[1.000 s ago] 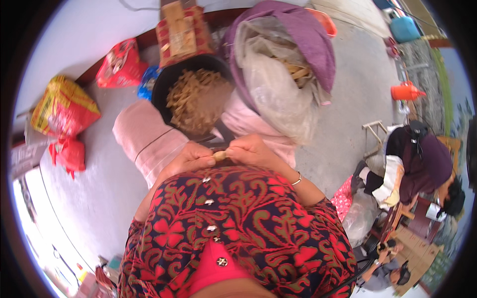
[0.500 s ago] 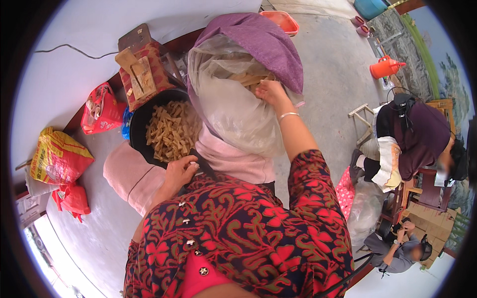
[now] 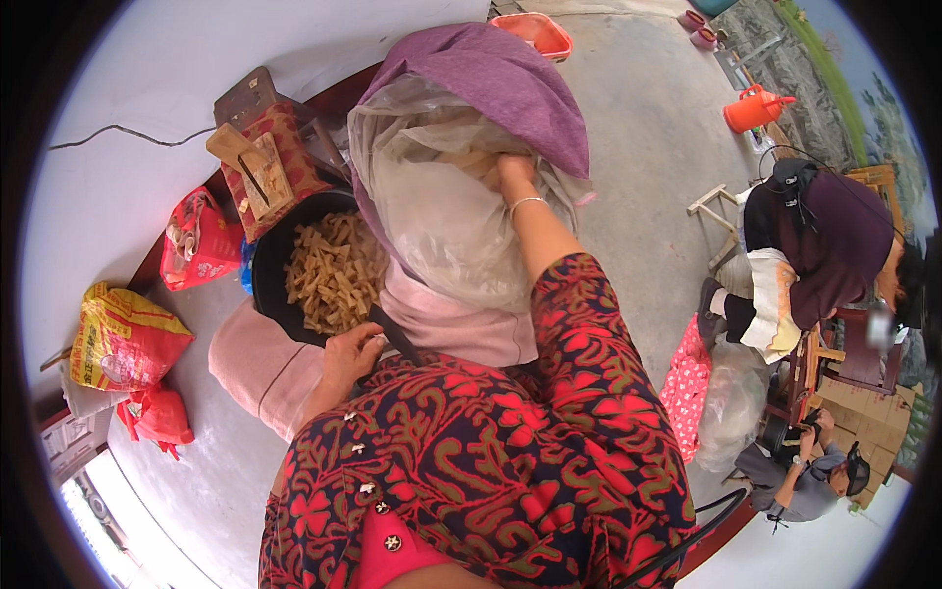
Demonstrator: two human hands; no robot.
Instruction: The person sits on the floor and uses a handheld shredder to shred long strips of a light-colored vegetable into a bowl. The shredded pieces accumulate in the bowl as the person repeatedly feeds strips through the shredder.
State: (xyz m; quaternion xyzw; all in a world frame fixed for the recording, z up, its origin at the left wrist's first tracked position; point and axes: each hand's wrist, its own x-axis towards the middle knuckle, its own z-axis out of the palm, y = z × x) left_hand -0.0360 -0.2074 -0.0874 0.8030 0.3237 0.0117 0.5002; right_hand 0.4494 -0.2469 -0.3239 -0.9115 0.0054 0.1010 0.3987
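Observation:
My right hand reaches into the mouth of a clear plastic bag that lines a purple cloth sack. Its fingers are hidden inside, beside pale brown pieces that show only dimly. My left hand rests low at the near side of a black round basin, its fingers curled in. Next to those fingers is a dark flat strip; whether they grip it is unclear. Many short tan-brown sticks lie heaped in the basin.
Left of the basin, a wooden block tool sits on a red patterned cushion. Red bags and a yellow-red sack stand on the floor. An orange basket lies beyond the sack. Two people sit at right, near an orange jug.
My right hand has gone from the bag's opening, where its fingers showed, deeper inside. My left hand stays by the basin. The whole view has shifted slightly.

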